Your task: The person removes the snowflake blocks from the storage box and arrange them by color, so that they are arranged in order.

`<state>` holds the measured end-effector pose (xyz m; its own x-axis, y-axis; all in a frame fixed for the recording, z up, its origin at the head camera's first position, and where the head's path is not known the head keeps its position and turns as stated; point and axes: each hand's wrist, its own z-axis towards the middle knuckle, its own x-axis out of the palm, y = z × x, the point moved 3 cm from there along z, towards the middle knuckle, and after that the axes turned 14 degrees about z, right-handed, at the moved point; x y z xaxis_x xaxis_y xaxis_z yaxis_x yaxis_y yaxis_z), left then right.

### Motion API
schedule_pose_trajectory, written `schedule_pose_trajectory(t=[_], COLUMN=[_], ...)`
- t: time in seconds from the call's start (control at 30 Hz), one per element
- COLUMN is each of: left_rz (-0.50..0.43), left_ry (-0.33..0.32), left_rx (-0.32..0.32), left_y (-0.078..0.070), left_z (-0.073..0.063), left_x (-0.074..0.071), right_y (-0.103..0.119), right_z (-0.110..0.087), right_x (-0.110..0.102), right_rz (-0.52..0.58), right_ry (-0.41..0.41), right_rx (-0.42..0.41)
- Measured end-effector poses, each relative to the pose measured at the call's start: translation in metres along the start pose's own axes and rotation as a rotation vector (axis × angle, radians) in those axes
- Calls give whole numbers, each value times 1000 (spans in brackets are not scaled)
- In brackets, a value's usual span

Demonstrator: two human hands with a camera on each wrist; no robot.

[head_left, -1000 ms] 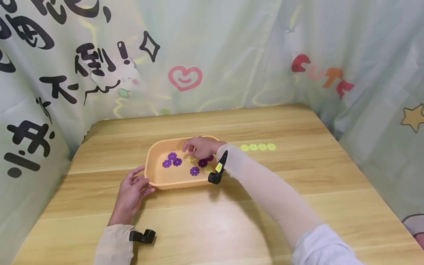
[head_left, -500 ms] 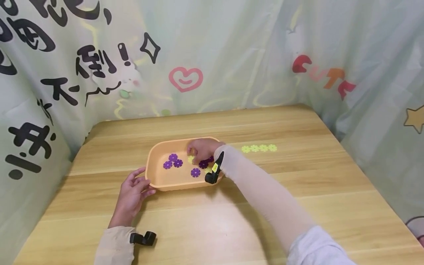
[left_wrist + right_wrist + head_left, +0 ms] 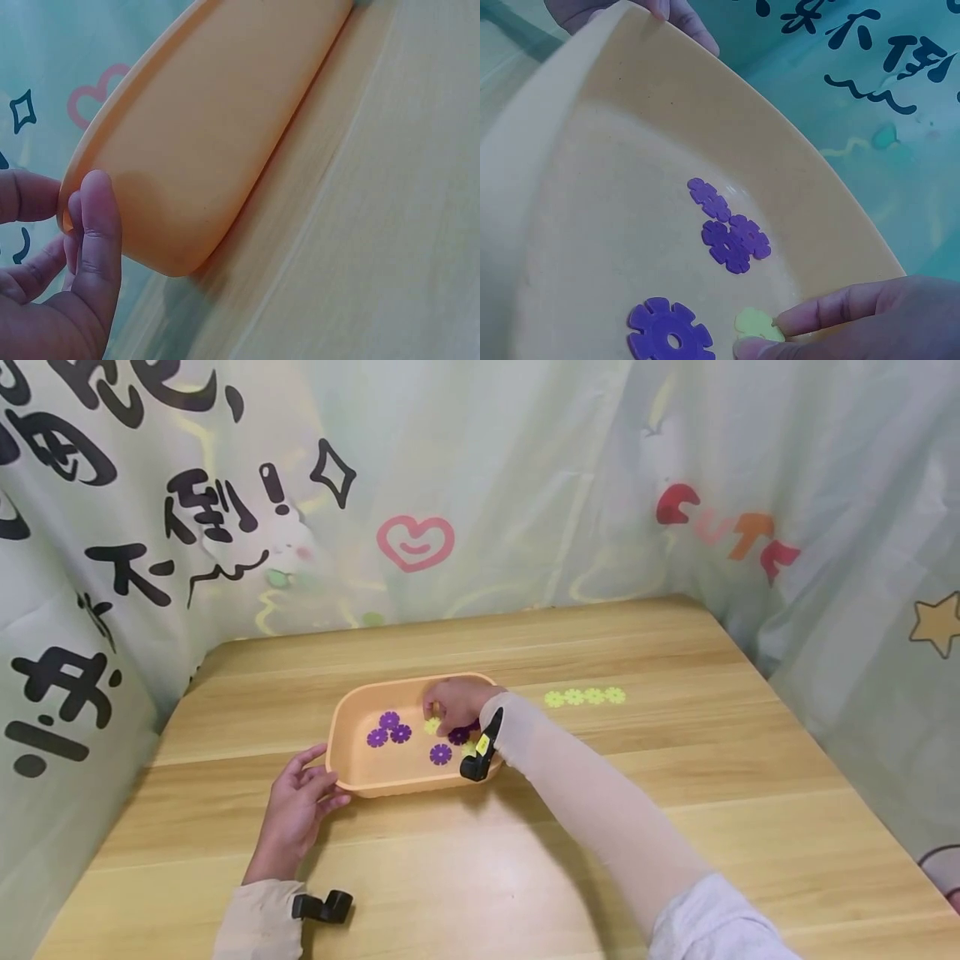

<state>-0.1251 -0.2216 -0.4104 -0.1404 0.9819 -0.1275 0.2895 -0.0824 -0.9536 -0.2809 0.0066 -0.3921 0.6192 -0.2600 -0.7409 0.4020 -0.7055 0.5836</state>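
An orange plastic tray (image 3: 347, 752) stands on the table, holding several purple flower-shaped discs (image 3: 440, 754) and a few yellow ones. At its near left corner my left hand (image 3: 296, 806) grips the rim, thumb on one side and fingers on the other, as the left wrist view shows with the tray wall (image 3: 202, 150). My right hand (image 3: 459, 700) reaches inside the tray. Between its thumb and index finger it pinches a yellow flower-shaped disc (image 3: 754, 322). Three purple discs (image 3: 725, 246) lie together beyond it. My right hand and wrist camera partly hide the tray's right end.
To the right of the tray, several yellow flower-shaped discs (image 3: 594, 696) form a straight row on the wooden table (image 3: 675, 752). A printed curtain (image 3: 510, 485) hangs behind the table and along both sides.
My right hand has lowered onto the yellow disc in the tray, and its fingers have closed on it. My left hand keeps its grip on the tray corner.
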Motion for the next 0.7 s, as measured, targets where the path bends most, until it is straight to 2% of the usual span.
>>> schedule_pose_trajectory(t=[0.17,0.47,0.7], left_rz=[7,31,25], left_ry=[1,-3,-1], left_rx=[0,-18,1], left_y=[-1,1,0], left_z=[-1,-2,-3], left_x=[-1,-1,0], right_y=[1,5,4], right_z=[-1,-7,-6], right_x=[1,4,5], right_rz=[0,76,35], right_ry=[2,17,1], right_rx=[7,21,-15])
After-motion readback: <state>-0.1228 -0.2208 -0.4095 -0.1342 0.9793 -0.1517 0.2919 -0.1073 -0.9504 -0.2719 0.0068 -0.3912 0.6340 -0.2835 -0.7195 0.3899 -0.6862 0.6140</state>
